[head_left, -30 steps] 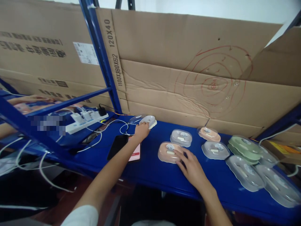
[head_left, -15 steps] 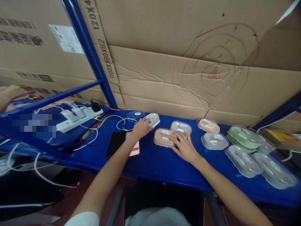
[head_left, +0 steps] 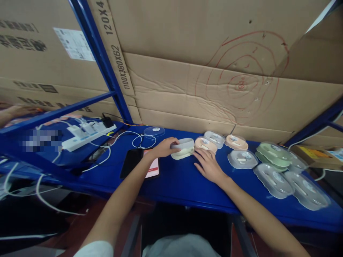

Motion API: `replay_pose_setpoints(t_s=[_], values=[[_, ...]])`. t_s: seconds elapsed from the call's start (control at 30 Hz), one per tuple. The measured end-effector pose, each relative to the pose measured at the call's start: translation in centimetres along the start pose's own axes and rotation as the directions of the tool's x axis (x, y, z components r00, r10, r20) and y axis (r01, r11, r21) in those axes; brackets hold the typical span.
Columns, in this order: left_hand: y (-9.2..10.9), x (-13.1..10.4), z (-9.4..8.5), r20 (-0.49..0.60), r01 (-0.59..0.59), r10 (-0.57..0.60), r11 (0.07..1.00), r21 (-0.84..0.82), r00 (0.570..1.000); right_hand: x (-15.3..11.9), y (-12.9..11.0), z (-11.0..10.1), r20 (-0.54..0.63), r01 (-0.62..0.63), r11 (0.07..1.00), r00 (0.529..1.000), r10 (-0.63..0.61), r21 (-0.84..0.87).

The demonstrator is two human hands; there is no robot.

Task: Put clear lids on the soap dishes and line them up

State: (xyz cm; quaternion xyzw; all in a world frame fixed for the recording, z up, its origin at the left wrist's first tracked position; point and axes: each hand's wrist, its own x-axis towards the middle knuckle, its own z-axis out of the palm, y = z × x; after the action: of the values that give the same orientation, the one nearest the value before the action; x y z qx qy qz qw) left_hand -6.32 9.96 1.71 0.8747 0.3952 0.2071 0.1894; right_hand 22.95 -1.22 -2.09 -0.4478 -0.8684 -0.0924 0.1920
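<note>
Grey plastic dish (head_left: 184,143), oval, with a wavy cream base (head_left: 183,154) beneath it, sits tipped up on the blue desk (head_left: 175,187), right in front of the person. From where I stand, the left hand (head_left: 164,147) has its fingers and thumb closed on the near left end of it. The right hand (head_left: 209,165) is apart from the left, fingers loosely spread, its tips just beside the dish's right edge; I can't tell whether they touch it. Right behind those fingers lies a peach dish (head_left: 205,143), partly hidden, with a clear-lidded grey one (head_left: 214,138) against its far side. Further right I see another peach dish (head_left: 237,142), a green stack (head_left: 273,155) and more grey dishes under clear lids, a pale bar showing on several. A loose clear lid (head_left: 154,132) lies toward the back, near a looping white cable (head_left: 144,147). By the left forearm are a black phone (head_left: 131,165) and another phone (head_left: 153,167) with a lit pink-and-white screen. Past the blue post, a white power strip (head_left: 88,137) carries several plugs, and a co-worker's hand (head_left: 12,113) shows at the far left. Cardboard (head_left: 166,84) with red hand-drawn rings stands behind everything.
</note>
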Motion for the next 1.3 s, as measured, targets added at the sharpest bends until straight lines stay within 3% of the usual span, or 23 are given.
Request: replay_pose_setpoints(t_s=[0.1, 0.23, 0.47, 0.63, 0.8, 0.9, 0.97, 1.03, 1.1, 1.17, 1.23, 1.3], values=[[0.4, 0.1, 0.2, -0.035, -0.028, 0.026, 0.998, -0.048, 0.999, 0.1, -1.0, 0.5, 0.055, 0.049, 0.997, 0.997, -0.052, 0.057], [0.6, 0.1, 0.6, -0.032, -0.050, 0.048, 0.997, -0.051, 0.998, 0.0, -0.7, 1.1, 0.045, 0.027, 0.993, 0.998, -0.033, 0.112], [1.8, -0.5, 0.6, 0.186, -0.138, 0.150, 0.988, -0.074, 0.971, -0.1, -0.6, 0.5, -0.084, -0.027, 0.989, 0.996, 0.039, 0.146], [3.5, -1.0, 1.4, 0.300, -0.187, 0.198, 0.980, -0.065, 0.933, 0.1, 0.3, 0.6, -0.064, 0.101, 0.987, 0.994, -0.093, 0.127], [3.9, -1.0, 2.8, 0.283, -0.182, 0.178, 0.983, -0.014, 0.942, 0.1, 0.6, 1.3, -0.028, 0.101, 0.988, 0.995, -0.098, 0.115], [2.6, -0.6, 1.9, 0.258, -0.165, 0.165, 0.986, -0.021, 0.952, 0.1, 0.2, 1.3, -0.009, 0.112, 0.987, 0.994, -0.112, 0.118], [1.0, -0.2, 0.6, 0.168, -0.101, 0.098, 0.995, 0.006, 0.981, 0.1, 0.1, 1.3, -0.003, 0.122, 0.985, 0.992, -0.122, 0.126], [-0.9, 0.0, -0.7, -0.006, 0.040, -0.039, 0.997, 0.072, 0.999, 0.1, 0.0, 1.2, -0.002, 0.126, 0.983, 0.992, -0.127, 0.136], [-3.0, -0.1, -1.7, -0.182, 0.233, -0.207, 0.962, 0.139, 0.961, -0.1, 0.0, 1.3, -0.002, 0.123, 0.980, 0.992, -0.125, 0.154], [-4.8, -0.4, -2.2, -0.279, 0.411, -0.354, 0.894, 0.180, 0.893, -0.2, 0.0, 1.3, -0.002, 0.115, 0.978, 0.993, -0.116, 0.177], [-6.1, -0.7, -2.3, -0.288, 0.522, -0.458, 0.827, 0.207, 0.841, -0.2, 0.0, 1.2, 0.002, 0.106, 0.974, 0.994, -0.108, 0.200], [-6.7, -0.9, -2.1, -0.260, 0.564, -0.508, 0.791, 0.237, 0.821, -0.3, 0.0, 1.2, 0.009, 0.099, 0.971, 0.995, -0.103, 0.217]])
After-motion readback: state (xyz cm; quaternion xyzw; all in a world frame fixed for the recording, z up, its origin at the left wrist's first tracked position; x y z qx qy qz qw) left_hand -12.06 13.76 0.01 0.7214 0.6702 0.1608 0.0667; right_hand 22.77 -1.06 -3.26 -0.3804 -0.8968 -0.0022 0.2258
